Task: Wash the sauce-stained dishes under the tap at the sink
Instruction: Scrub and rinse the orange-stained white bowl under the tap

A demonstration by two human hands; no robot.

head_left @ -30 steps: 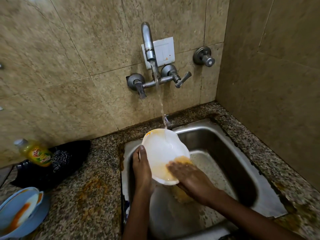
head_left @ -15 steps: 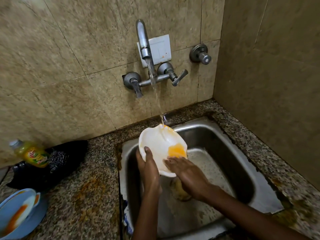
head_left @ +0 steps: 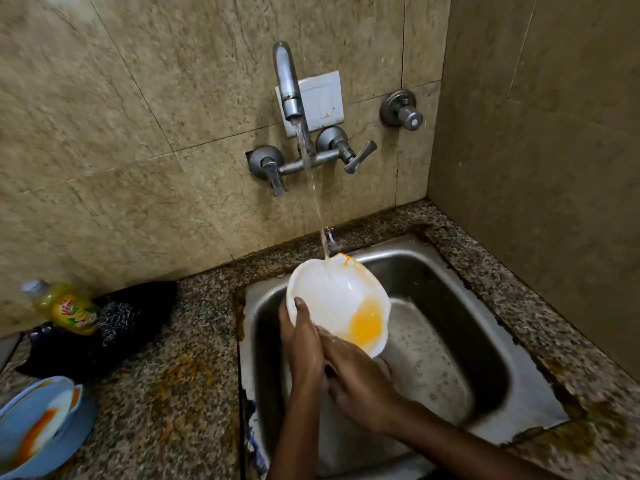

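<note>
A person stands at a steel sink [head_left: 460,292] set into a speckled granite counter [head_left: 180,393], seen from a head camera looking down. Both bare hands hold a white bowl [head_left: 332,299] over the sink's left half, tilted toward the viewer, its far rim under a thin stream of water [head_left: 313,188] falling from a wall-mounted tap [head_left: 289,88].

The left hand [head_left: 303,341] grips the bowl's left rim: its thumb lies curled over the rim onto the inner face, and the remaining fingers pass behind the bowl, out of sight. The right hand [head_left: 360,382] meets the bowl at its near lower edge, just beside the left hand and touching it. Its fingers are bent toward the bowl's underside, but their tips are hidden, so I cannot tell whether they clasp the bowl or only press against it.

Inside the bowl, a pool of orange-yellow sauce water [head_left: 367,323] sits at the lowest, near-right part; an orange streak marks the far rim where the water lands. The rest of the inside looks white.

At the counter's near-left corner, pale blue dishes [head_left: 31,427] are stacked, the top one smeared with orange sauce. Behind them, toward the wall, a yellow bottle of dish liquid [head_left: 69,310] lies on a black bag [head_left: 114,327].
</note>
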